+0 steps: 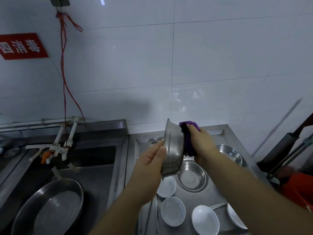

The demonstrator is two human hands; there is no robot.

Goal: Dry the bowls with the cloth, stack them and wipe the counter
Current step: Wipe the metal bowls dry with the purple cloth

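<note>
My left hand (152, 158) grips the rim of a steel bowl (173, 150), held on edge above the counter. My right hand (201, 145) holds a purple cloth (188, 146) and presses it against the bowl's underside. Below, on the steel counter (218, 197), lie two more steel bowls, one in the middle (192, 177) and one further right (230, 154). Several white bowls sit nearer me, among them one (166, 186) under my left wrist, one (173, 211) in front and one (205, 219) to its right.
A sink (94, 168) at the left holds a large steel basin (50, 207), with white taps (64, 148) above it. A red cord hangs down the tiled wall. An orange bucket (298, 190) and mop handles stand at the right.
</note>
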